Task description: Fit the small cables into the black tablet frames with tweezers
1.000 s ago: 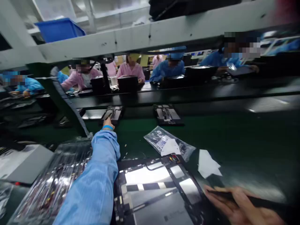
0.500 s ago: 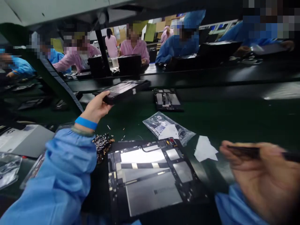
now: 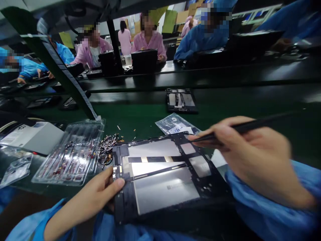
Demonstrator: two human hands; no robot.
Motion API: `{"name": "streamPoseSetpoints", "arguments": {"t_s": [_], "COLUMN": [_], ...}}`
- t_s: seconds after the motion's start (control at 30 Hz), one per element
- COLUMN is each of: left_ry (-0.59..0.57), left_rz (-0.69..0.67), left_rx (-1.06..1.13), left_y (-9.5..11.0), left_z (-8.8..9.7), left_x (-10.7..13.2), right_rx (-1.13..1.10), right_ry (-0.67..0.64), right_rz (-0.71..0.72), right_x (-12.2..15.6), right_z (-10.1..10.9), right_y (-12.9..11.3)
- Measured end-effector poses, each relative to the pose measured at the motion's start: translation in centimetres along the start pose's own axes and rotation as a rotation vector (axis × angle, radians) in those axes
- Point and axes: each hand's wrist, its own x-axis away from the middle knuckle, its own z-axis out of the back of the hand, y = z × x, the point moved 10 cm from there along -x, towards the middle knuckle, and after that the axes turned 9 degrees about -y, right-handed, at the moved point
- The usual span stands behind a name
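An opened tablet frame [image 3: 163, 180] with silver panels and a black flat cable lies in front of me on the green bench. My left hand [image 3: 100, 192] grips its left edge, thumb pressed on the frame's corner. My right hand [image 3: 253, 154] is closed on thin black tweezers [image 3: 240, 129], whose tips hover over the frame's upper right part. Both forearms wear blue sleeves.
A clear plastic tray of small parts [image 3: 71, 154] lies left of the frame, with a heap of tiny parts [image 3: 107, 147] beside it. A plastic bag [image 3: 175, 124], another tablet frame [image 3: 181, 100] and a grey box [image 3: 32, 135] are on the bench. Several people work opposite.
My left hand drew back from the far belt, where it lifted a dark tablet, and now grips the near frame's edge. My right hand moved left, bringing the tweezers over the frame.
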Motion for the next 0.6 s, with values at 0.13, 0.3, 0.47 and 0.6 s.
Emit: {"name": "streamPoseSetpoints", "arguments": {"t_s": [0.13,0.3,0.47,0.6], "left_ry": [0.402,0.588,0.597,0.608], "left_rz": [-0.052,-0.060,-0.001,0.030], "left_rx": [-0.369,-0.345,-0.276,-0.221], "left_y": [1.4,0.6,-1.5,-2.6], "left_z": [5.5,7.7,8.7,9.5], "left_x": [1.4,1.2,0.4,0.6], "right_rx": [0.014,0.176,0.311,0.351], "right_ry": [-0.207,-0.328,-0.380,-0.373], "right_rz": [-0.112,-0.187,-0.209,-0.177], "right_x": [-2.9,-4.9,-5.0,-4.9], "right_z": [-4.8,-7.3,-8.4,-8.3], "right_y": [2.4,4.3,4.4,4.5]}}
